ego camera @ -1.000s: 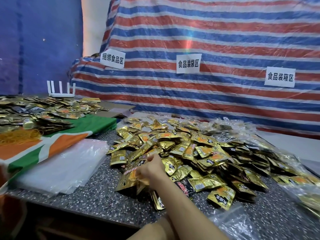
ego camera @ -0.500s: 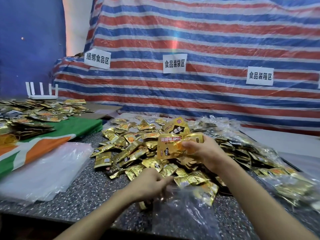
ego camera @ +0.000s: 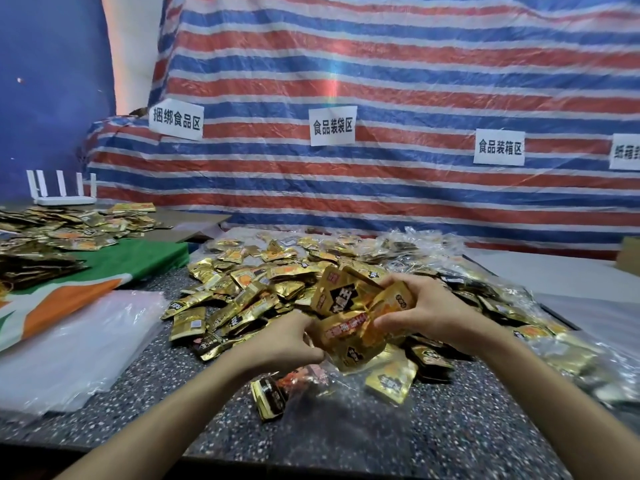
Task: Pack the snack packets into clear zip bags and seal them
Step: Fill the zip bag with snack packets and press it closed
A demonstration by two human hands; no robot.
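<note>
Fingers (ego camera: 398, 281) curled tight, L hand (ego camera: 287, 341) & R hand (ego camera: 433, 306) grip snack packets (ego camera: 346, 299).

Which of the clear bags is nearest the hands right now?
The loose clear bag lying just below the left hand and right hand, which hold snack packets; the stack of empty bags sits farther left.

A makeshift food-packing station is indicated. A striped tarpaulin (ego camera: 415, 81) is hung as a backdrop, and paper zone signs (ego camera: 332, 125) for bundling, bagging and boxing food are fixed to it. Gold snack packets (ego camera: 249, 282) are heaped across a speckled worktop (ego camera: 467, 427). Clear bags (ego camera: 79, 348) are stacked at lower left.
</note>
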